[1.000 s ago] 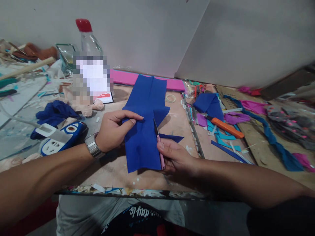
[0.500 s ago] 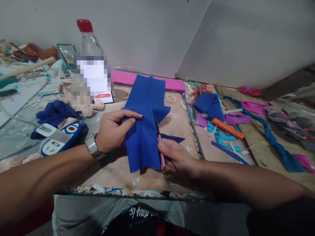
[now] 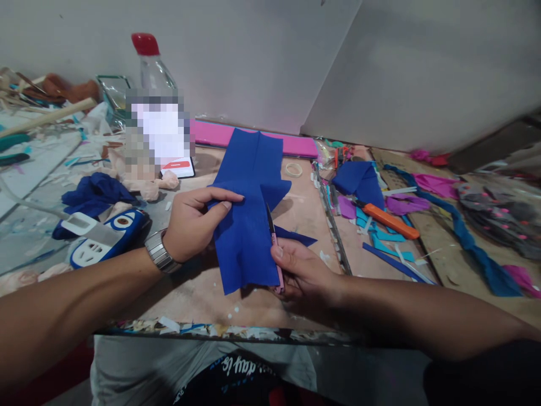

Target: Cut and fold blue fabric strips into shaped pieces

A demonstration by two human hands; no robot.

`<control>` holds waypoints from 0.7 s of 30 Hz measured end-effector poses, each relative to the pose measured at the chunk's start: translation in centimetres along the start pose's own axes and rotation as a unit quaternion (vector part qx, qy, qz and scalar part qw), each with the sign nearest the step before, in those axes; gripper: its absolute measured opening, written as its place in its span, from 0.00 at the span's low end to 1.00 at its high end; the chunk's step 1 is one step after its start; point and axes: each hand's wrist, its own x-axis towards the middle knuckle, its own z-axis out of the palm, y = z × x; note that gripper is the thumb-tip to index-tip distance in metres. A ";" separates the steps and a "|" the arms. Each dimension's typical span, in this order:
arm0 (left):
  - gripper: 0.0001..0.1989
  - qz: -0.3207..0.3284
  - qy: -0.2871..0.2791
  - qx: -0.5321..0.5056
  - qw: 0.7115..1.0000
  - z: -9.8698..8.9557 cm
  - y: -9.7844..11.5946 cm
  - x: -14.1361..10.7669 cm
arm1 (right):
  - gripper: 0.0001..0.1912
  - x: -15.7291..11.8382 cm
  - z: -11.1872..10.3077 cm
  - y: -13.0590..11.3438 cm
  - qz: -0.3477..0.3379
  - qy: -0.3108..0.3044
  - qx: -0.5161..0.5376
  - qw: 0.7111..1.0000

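Observation:
A folded sheet of blue crepe paper (image 3: 247, 237) is held above the table, its far part reaching toward the wall. My left hand (image 3: 196, 223) pinches its left edge between thumb and fingers. In my right hand (image 3: 302, 265) is a pair of scissors (image 3: 277, 256) with pink handles and a dark blade, at the paper's right edge. The blade lies along a cut there, and a pointed flap (image 3: 276, 190) sticks out to the right beyond it. Another blue strip (image 3: 298, 235) juts out behind my right hand. The lower blade is hidden by the paper.
Left stand a lit phone (image 3: 177, 166), a red-capped bottle (image 3: 154, 65) and a blue-white power strip (image 3: 110, 237) with a cable. A pink paper stack (image 3: 207, 133) lies by the wall, near a tape roll (image 3: 293, 170). Right, an orange cutter (image 3: 391, 220) rests among scraps.
The lower end of the blue paper has shifted slightly, its right corner now lying further over the scissor handles. Both hands stay nearly in place.

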 end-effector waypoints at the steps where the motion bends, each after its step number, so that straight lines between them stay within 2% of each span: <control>1: 0.10 0.001 0.000 -0.001 1.000 0.0 0.0 0.0 | 0.27 0.0 0.0 0.0 -0.001 -0.001 0.001 1.000; 15: 0.09 0.000 -0.007 -0.004 1.000 -0.1 -0.1 0.0 | 0.27 -0.1 0.2 -0.2 0.000 0.012 0.008 1.000; 18: 0.10 0.013 -0.018 -0.039 0.999 -0.2 -0.2 0.1 | 0.27 -0.2 0.4 -0.4 0.004 0.005 0.008 1.000; 21: 0.16 0.004 -0.028 -0.095 0.995 -0.1 -0.5 0.4 | 0.26 -0.2 0.7 -0.7 0.000 0.002 0.008 1.000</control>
